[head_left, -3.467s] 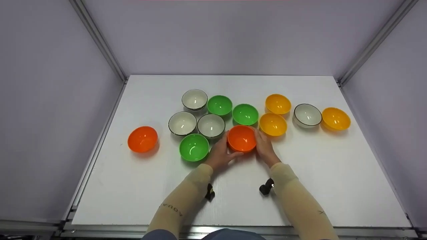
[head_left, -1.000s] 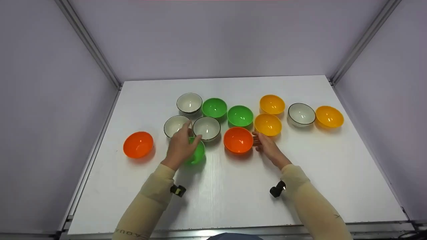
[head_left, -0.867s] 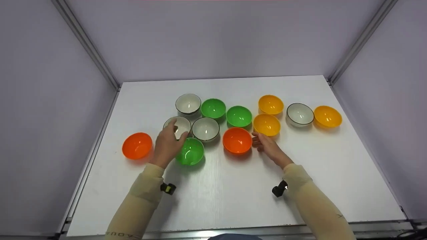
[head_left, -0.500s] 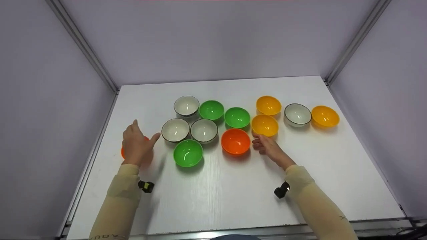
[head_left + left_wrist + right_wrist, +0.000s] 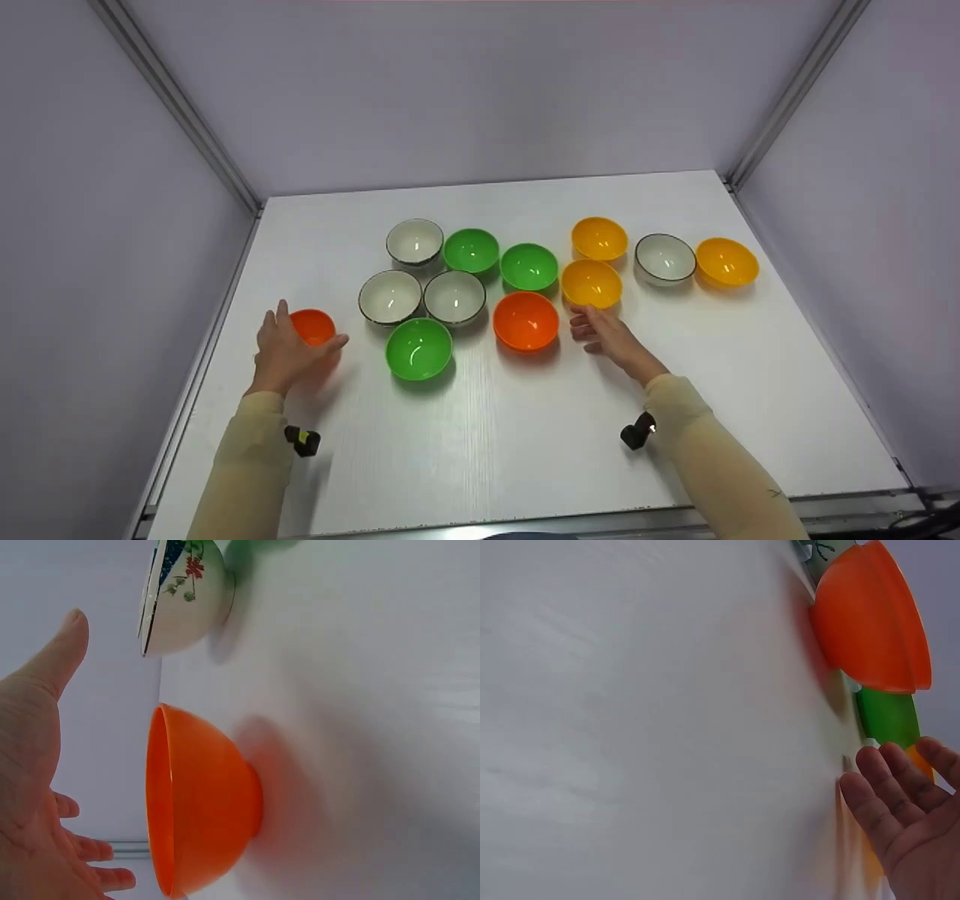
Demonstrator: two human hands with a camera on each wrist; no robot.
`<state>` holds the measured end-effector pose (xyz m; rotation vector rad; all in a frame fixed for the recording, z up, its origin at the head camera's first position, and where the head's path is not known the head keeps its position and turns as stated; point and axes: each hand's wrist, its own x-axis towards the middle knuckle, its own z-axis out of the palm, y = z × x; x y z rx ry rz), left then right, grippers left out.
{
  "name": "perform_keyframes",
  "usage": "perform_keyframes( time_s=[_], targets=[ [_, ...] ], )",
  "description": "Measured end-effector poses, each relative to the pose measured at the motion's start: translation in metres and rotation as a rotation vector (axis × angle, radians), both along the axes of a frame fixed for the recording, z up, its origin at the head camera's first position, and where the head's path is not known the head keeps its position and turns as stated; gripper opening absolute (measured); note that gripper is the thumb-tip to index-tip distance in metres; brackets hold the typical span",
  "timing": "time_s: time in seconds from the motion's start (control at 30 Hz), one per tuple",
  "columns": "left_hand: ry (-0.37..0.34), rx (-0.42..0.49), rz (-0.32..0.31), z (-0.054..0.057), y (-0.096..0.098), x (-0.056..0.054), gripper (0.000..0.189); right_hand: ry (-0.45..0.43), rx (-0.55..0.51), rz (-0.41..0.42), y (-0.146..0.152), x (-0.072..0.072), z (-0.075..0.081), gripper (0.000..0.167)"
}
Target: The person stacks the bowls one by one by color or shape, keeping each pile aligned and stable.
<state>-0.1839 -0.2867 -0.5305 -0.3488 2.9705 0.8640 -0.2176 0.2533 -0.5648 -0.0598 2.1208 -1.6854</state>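
Observation:
My left hand reaches over the near side of the left orange bowl, thumb and fingers spread. The left wrist view shows this orange bowl upright on the table, with the palm and fingers apart from it, beyond its rim. My right hand hovers with loose, slightly bent fingers, holding nothing. It is just in front of a yellow bowl and right of the middle orange bowl. In the right wrist view, a second edge runs below the rim of that orange bowl, as if two are nested.
Left of centre stand several white bowls with dark rims and a green bowl. Two green bowls sit farther back. On the right are more yellow bowls and a white bowl. Walls enclose the white table.
Both hands held the middle orange bowl earlier. My left hand let go and swept left over the green and white bowls to the left orange bowl. My right hand has drawn slightly away.

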Motion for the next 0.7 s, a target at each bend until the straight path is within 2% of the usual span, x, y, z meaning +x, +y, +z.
perform_keyframes(
  time_s=[0.23,0.37,0.43,0.7],
  targets=[
    [0.064,-0.008,-0.054,-0.014,0.000,0.003,0.133,0.022,0.016,-0.004,0.005,0.000,-0.008,0.065],
    [0.141,-0.039,-0.037,-0.021,-0.003,0.002,0.128,0.019,0.002,-0.013,0.004,0.000,-0.010,0.054],
    [0.157,-0.046,-0.015,-0.023,-0.006,0.002,0.125,0.013,-0.003,-0.013,0.004,-0.001,-0.011,0.053],
    [0.037,0.062,0.049,-0.027,-0.009,0.007,0.117,-0.018,-0.053,-0.008,0.005,-0.002,-0.015,0.056]
  ],
)
